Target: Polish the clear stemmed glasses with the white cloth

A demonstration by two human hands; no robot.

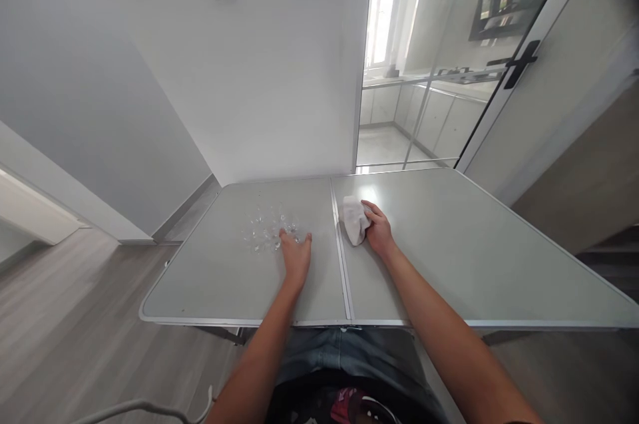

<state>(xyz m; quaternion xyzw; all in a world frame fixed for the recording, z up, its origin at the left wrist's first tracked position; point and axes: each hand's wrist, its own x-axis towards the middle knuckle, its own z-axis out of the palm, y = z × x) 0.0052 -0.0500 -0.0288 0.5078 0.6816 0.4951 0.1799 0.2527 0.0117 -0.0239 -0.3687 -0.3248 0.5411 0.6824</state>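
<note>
Several small clear glasses (pixel 264 229) stand in a cluster on the left half of a grey folding table (pixel 449 264). My left hand (pixel 296 252) lies on the table at the cluster's near right edge, its fingers reaching in among the glasses; whether they grip one I cannot tell. My right hand (pixel 378 227) rests on the right half of the table, fingers curled over a crumpled white cloth (pixel 354 218) that lies just right of the table's middle seam.
A white wall stands behind the table's far edge. A glass sliding door (pixel 439 78) at the back right opens onto a kitchen. Wooden floor (pixel 74 317) runs to the left. A white cable (pixel 150 406) curves near my legs.
</note>
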